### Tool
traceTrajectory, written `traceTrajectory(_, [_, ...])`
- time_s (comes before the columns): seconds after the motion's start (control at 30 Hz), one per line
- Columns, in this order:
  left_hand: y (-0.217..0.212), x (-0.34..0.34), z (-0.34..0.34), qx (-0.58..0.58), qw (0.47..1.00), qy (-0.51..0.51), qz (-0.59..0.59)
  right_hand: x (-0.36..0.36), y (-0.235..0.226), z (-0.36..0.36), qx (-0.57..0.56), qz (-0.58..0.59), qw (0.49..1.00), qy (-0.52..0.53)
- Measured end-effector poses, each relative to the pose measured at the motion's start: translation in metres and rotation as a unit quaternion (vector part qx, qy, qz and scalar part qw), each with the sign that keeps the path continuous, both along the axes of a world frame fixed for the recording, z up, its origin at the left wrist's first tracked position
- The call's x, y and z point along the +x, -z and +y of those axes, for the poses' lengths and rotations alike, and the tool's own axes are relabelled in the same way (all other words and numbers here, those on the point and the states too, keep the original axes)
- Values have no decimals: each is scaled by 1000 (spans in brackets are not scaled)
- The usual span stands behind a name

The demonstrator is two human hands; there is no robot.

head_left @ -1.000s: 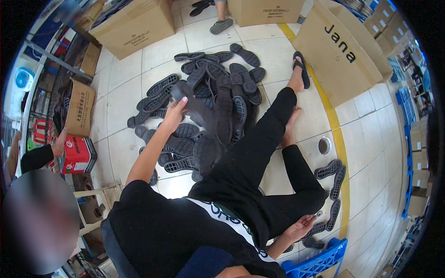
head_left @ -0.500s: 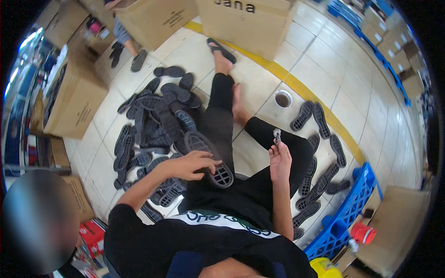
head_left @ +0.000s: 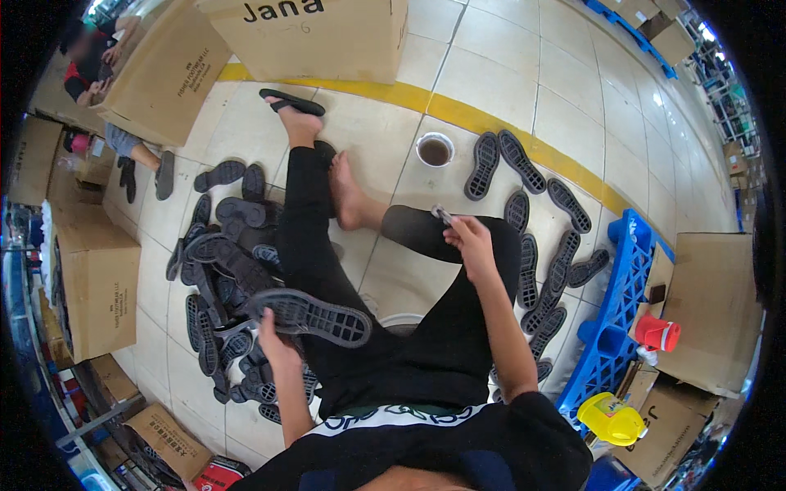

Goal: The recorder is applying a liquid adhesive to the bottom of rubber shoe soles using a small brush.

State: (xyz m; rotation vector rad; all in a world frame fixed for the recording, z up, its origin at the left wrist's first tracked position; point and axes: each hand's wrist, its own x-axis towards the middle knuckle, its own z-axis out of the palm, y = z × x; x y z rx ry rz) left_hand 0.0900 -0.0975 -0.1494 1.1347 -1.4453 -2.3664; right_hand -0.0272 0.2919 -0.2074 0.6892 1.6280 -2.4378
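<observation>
I sit on a tiled floor with my legs in black trousers stretched out. My left hand (head_left: 274, 342) grips one end of a black rubber shoe sole (head_left: 315, 315), tread side up, held over my left thigh. My right hand (head_left: 468, 240) is raised above my right knee and pinches a small grey tool (head_left: 442, 215). A heap of black soles (head_left: 221, 282) lies on the floor to my left. Several more soles (head_left: 536, 245) lie spread out on my right.
A small cup of dark liquid (head_left: 434, 150) stands on the floor ahead. Cardboard boxes (head_left: 315, 37) ring the area, with another box (head_left: 90, 274) at the left. A blue plastic pallet (head_left: 610, 315) lies at the right, near a red cup (head_left: 659, 331) and yellow container (head_left: 610, 417). Another person (head_left: 123, 143) sits far left.
The view swung right. My left hand lifted a sole off the heap and brought it over my thigh. My right hand rose from the floor, holding the small tool.
</observation>
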Motion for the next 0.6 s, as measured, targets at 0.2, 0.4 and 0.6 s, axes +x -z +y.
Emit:
traceTrajectory(0.2, [11,-144,52,300,944,139,10,-143,77,53,394,40,916,-67])
traceTrajectory(0.4, [114,-229,134,371,919,102,-82,-230,143,63,564,45,818,-102])
traceTrajectory(0.6, [172,-218,129,444,883,86,-125,-259,163,58,635,89,742,-196])
